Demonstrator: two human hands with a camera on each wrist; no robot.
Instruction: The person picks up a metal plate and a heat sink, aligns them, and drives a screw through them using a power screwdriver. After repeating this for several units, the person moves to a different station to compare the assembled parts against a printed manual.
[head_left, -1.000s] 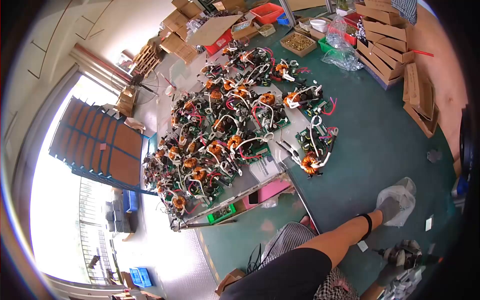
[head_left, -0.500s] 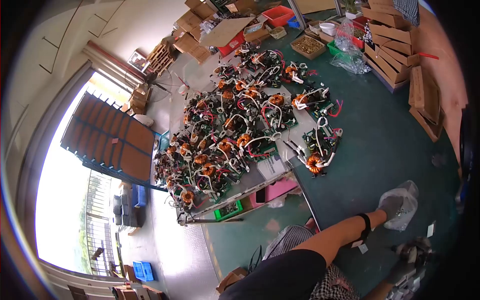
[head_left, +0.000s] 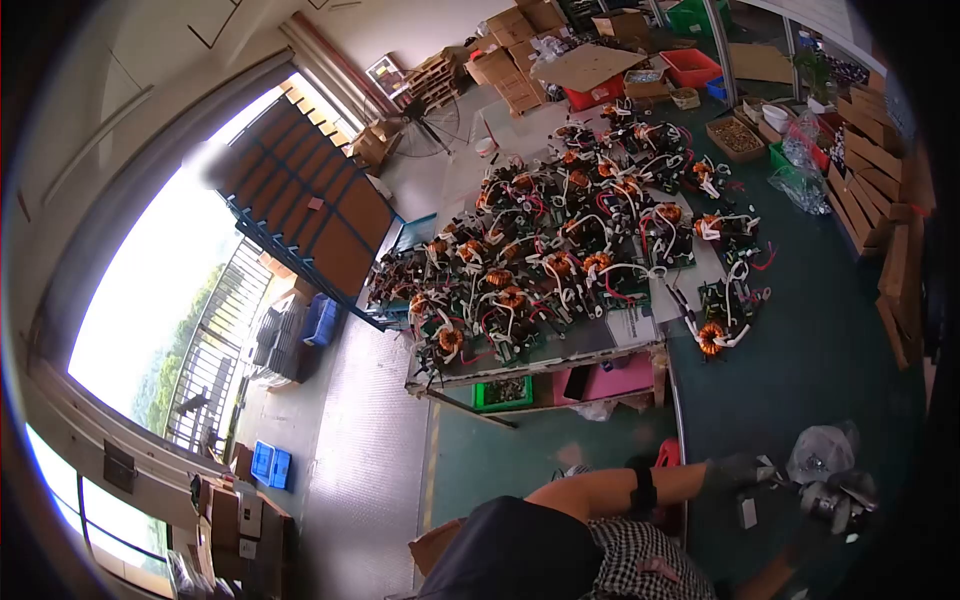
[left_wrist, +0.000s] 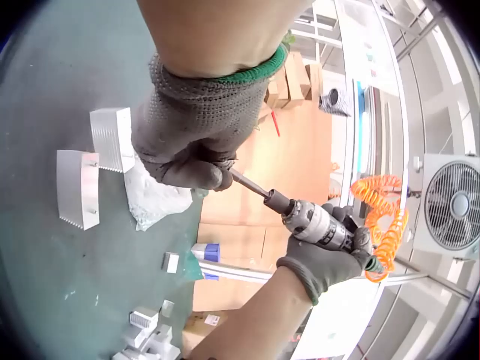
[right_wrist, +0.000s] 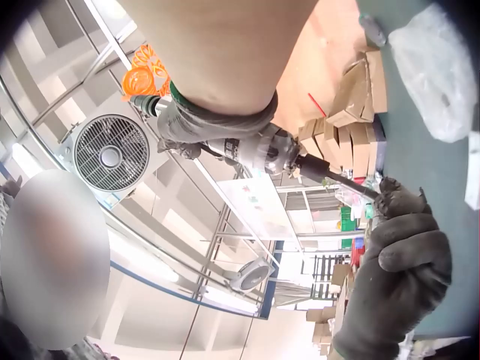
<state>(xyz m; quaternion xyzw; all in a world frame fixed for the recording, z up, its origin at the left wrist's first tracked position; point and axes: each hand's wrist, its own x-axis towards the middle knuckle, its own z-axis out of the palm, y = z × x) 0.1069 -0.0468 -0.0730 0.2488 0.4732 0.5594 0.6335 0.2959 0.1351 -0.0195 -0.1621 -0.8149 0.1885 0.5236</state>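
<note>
My gloved right hand (left_wrist: 322, 262) grips a power screwdriver (left_wrist: 309, 223) with a grey body, its orange coiled hose (left_wrist: 390, 217) trailing behind. Curled at the far end of its long bit (left_wrist: 249, 182), the fingers of my gloved left hand (left_wrist: 199, 135) pinch the tip, and whatever sits there is hidden. The right wrist view has the left hand (right_wrist: 405, 270) around the bit's end too. A clear plastic bag (head_left: 822, 452) of small metal parts lies by both hands. Finned aluminium heat sinks (left_wrist: 112, 140) stand on the green tabletop.
Many circuit boards (head_left: 560, 265) with copper coils crowd the table left of the hands. Smaller finned metal blocks (left_wrist: 144, 318) lie near the bench edge. Folded cardboard boxes (head_left: 860, 195) line the right side. A green tray (head_left: 503, 392) sits on a shelf below the boards.
My left hand has come out of the plastic bag and moved to the screwdriver's tip. The right hand has brought the screwdriver toward it. The head view has swung left.
</note>
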